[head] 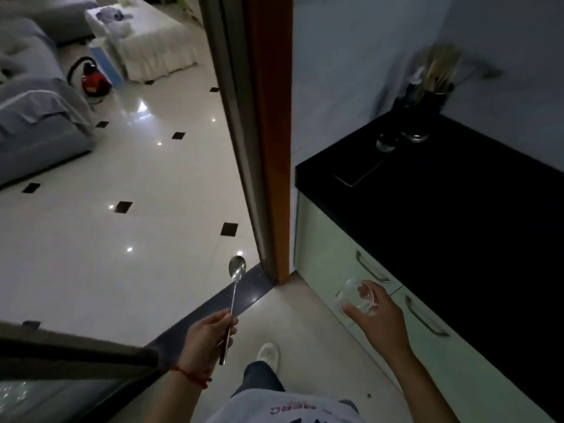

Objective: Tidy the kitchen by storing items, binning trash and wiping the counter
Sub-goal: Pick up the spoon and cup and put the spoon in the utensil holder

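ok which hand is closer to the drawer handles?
Right. The right hand, holding a glass, is just in front of the drawer handles; the left hand, holding a spoon, is off toward the doorway.

Grey sofa [36, 117], red vacuum cleaner [93, 79], white-draped table [152, 47]

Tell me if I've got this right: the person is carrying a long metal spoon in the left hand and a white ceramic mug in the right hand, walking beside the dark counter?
Almost. The head view shows the right hand holding a clear drinking glass, not a white ceramic mug. The rest stands: the left hand holds the long metal spoon, beside the dark counter.
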Motion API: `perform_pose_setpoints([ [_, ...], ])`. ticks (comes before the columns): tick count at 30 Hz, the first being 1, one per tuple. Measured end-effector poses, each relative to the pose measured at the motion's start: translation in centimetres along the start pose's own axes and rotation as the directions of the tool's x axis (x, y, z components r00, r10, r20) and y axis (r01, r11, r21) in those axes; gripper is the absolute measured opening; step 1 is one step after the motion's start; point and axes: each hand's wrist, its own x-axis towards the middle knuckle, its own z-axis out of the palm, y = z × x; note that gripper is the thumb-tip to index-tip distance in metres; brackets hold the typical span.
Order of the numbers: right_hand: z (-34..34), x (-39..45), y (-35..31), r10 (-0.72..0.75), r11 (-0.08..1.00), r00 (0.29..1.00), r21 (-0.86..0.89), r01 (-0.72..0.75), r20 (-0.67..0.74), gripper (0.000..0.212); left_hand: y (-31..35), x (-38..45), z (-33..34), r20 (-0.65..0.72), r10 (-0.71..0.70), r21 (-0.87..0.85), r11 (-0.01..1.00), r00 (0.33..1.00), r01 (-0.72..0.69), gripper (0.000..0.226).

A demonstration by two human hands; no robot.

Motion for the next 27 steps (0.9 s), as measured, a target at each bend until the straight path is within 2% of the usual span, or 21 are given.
perform_pose_setpoints([
  [3,-0.3,1.6,-0.6,0.054,0.998,0.993,0.037,-0.051,-0.104,0.047,5.3,3.1,2.8,0.149,0.048,0.101,0.993,0.988,-0.064,0.025],
  [7,-0.6,3.0,-1.3,0.137,0.986,0.954,0.128,-0.106,-0.265,0.043,10.8,5.4,7.9,0.326,0.067,0.177,0.976,0.943,-0.131,0.021],
  [11,-1.2,3.6,-1.6,0.21,0.972,0.903,0.177,-0.153,-0.376,0.046,14.2,7.1,13.2,0.473,0.019,0.29,0.941,0.881,-0.176,0.018],
  [16,-4.2,5.4,-1.8,0.272,0.961,0.837,0.18,-0.211,-0.474,0.044,16.0,9.7,20.5,0.508,-0.078,0.33,0.937,0.858,-0.11,0.019],
  [20,-7.6,8.9,-1.5,0.28,0.956,0.811,0.225,-0.188,-0.514,0.042,17.2,10.9,26.9,0.573,-0.03,0.285,0.944,0.819,-0.165,0.021],
  [27,-14.6,16.6,-2.0,0.203,0.976,0.847,0.17,-0.135,-0.492,0.048,20.3,11.5,37.8,0.613,0.099,0.193,0.943,0.784,-0.27,0.022],
])
